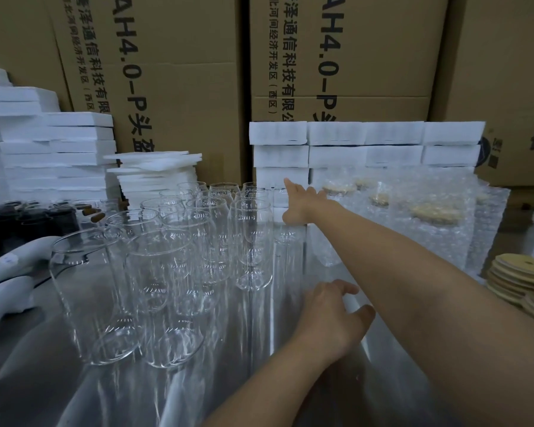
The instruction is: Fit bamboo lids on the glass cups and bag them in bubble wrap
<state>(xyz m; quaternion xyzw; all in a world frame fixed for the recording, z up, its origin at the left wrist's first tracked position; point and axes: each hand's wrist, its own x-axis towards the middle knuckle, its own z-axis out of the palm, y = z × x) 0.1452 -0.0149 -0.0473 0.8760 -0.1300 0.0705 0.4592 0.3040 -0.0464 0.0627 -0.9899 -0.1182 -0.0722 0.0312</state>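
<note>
Several clear glass cups [250, 241] stand bunched on the shiny table [59, 380], left of centre. My right hand [302, 204] stretches far across the table with fingers spread, at the rim of a cup [285, 237] in the back row; whether it touches that cup is unclear. My left hand [330, 312] hovers low just right of the cups, fingers loosely bent, holding nothing that I can see. Bamboo lids [518, 272] lie stacked at the right edge. Lidded cups in bubble wrap bags [429, 217] lean at the back right.
White foam blocks [364, 146] are stacked behind the bagged cups, and more foam sheets [59, 149] at the back left. Tall cardboard boxes [179, 87] close off the back. Dark cups [28, 217] and white foam rolls [13, 272] lie at the left.
</note>
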